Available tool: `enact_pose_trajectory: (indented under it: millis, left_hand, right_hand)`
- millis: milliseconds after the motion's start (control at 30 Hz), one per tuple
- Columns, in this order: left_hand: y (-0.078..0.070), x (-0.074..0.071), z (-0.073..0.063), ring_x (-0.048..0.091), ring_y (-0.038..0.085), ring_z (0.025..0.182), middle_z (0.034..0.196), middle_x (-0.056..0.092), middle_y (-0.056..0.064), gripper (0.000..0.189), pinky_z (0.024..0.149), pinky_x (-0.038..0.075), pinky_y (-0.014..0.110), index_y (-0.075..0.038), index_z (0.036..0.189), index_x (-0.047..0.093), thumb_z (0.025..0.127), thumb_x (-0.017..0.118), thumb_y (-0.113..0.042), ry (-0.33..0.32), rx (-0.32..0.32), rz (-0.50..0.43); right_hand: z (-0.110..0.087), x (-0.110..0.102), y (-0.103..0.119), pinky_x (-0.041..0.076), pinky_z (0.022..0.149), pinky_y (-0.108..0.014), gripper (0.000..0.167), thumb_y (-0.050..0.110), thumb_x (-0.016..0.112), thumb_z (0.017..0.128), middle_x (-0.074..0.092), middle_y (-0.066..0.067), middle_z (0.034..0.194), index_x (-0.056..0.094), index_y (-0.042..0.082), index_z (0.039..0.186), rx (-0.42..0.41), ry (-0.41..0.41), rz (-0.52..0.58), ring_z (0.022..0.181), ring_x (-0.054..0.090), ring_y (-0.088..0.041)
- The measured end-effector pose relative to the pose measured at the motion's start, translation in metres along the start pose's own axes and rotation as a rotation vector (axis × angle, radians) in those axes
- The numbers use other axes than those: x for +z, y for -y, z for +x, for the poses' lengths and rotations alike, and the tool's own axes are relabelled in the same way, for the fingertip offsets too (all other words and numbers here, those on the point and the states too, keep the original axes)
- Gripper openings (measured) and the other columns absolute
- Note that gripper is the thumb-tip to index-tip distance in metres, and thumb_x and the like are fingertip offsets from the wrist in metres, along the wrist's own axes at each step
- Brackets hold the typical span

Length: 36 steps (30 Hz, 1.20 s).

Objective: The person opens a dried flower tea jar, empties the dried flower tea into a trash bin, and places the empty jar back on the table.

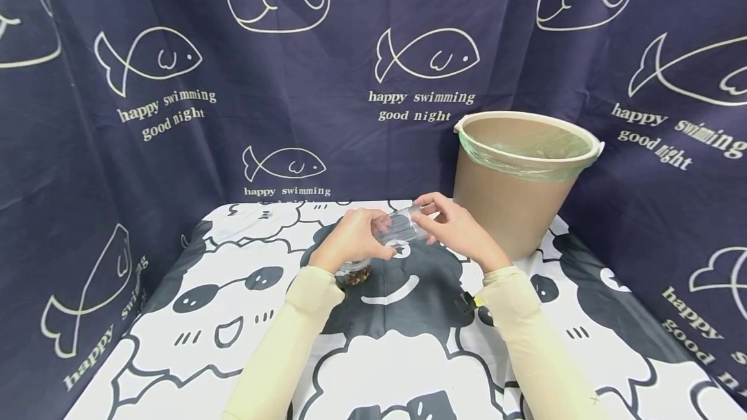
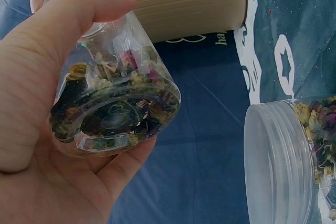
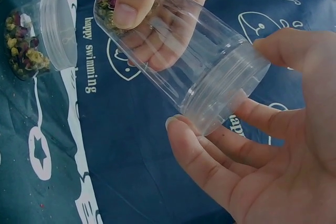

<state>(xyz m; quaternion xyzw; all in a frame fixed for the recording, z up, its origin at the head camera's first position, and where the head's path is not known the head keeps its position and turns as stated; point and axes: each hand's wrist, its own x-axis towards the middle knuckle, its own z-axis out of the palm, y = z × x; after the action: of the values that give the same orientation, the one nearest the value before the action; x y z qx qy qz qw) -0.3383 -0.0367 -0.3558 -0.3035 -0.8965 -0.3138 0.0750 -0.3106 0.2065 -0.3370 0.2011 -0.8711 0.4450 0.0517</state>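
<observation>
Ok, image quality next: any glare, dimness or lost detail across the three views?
Head view: bright, but the held jar is small and lacks fine detail; left wrist: dimmer, pale reflections on that jar; right wrist: also dimmer, highlights streaking its clear wall.

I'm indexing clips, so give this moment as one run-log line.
left hand: grips clear jar; right hand: holds its lid; dried flowers: inside jar; second jar: on cloth, lidded; bin: beyond right hand

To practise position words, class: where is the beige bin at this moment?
In the head view, the beige bin stands right of centre, just beyond the right hand.
</observation>
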Motion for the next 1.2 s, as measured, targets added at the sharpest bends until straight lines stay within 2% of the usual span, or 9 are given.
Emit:
enact_pose_trajectory:
  millis: [200,367,567,667,833,1067,1200]
  left_hand:
    - [-0.0002,-0.0013,0.0010,0.068,0.007,0.081,0.089,0.075,-0.006,0.047,0.079,0.056,0.027,-0.015,0.107,0.075,0.065,0.091,-0.027,-0.006,0.007,0.009]
    - [0.0004,-0.0015,0.0006,0.068,0.007,0.082,0.091,0.076,-0.006,0.047,0.079,0.056,0.027,-0.015,0.107,0.076,0.064,0.091,-0.028,-0.003,0.002,0.016]
    - [-0.0006,-0.0014,0.0017,0.067,0.007,0.080,0.088,0.074,-0.007,0.046,0.078,0.056,0.027,-0.015,0.106,0.075,0.064,0.091,-0.028,-0.007,0.015,0.012]
    - [-0.0011,-0.0014,0.0016,0.067,0.007,0.079,0.087,0.074,-0.007,0.046,0.077,0.056,0.027,-0.015,0.105,0.075,0.064,0.091,-0.028,-0.008,0.015,0.016]
    - [-0.0003,-0.0009,0.0003,0.066,0.007,0.078,0.088,0.074,-0.007,0.047,0.076,0.056,0.027,-0.016,0.106,0.075,0.063,0.091,-0.029,-0.006,0.007,0.027]
    - [0.0001,-0.0021,-0.0006,0.066,0.010,0.076,0.090,0.076,-0.001,0.050,0.074,0.055,0.029,-0.011,0.108,0.075,0.065,0.091,-0.030,-0.002,0.018,0.031]
    - [-0.0003,-0.0023,-0.0006,0.067,0.008,0.078,0.090,0.076,-0.003,0.049,0.076,0.056,0.028,-0.013,0.108,0.076,0.065,0.091,-0.030,-0.003,0.015,0.026]
  right_hand:
    - [0.0010,-0.0013,0.0021,0.057,0.073,-0.045,0.036,0.035,0.068,0.099,0.069,-0.013,0.117,0.059,0.020,0.131,-0.012,0.002,0.002,0.070,0.072,-0.026]
    - [0.0010,-0.0011,0.0013,0.058,0.072,-0.041,0.038,0.035,0.069,0.099,0.069,-0.013,0.117,0.058,0.020,0.132,-0.018,0.016,0.011,0.073,0.072,-0.024]
    - [-0.0001,-0.0018,0.0002,0.060,0.072,-0.038,0.037,0.028,0.069,0.099,0.068,-0.014,0.122,0.057,0.019,0.133,-0.027,0.010,0.031,0.083,0.073,-0.032]
    - [-0.0002,-0.0019,0.0002,0.062,0.072,-0.037,0.036,0.025,0.069,0.099,0.068,-0.013,0.123,0.057,0.019,0.132,-0.035,0.012,0.037,0.085,0.073,-0.029]
    - [-0.0007,-0.0020,-0.0004,0.063,0.074,-0.037,0.038,0.020,0.070,0.098,0.067,-0.013,0.124,0.057,0.015,0.133,-0.068,0.025,0.064,0.090,0.072,-0.024]
    - [0.0004,-0.0006,-0.0033,0.062,0.074,-0.032,0.041,0.016,0.072,0.097,0.068,-0.016,0.126,0.057,0.011,0.134,-0.120,0.027,0.069,0.099,0.073,-0.030]
    - [0.0005,-0.0008,-0.0032,0.061,0.077,-0.031,0.042,0.016,0.073,0.096,0.068,-0.015,0.127,0.057,0.010,0.134,-0.142,0.020,0.054,0.101,0.073,-0.031]
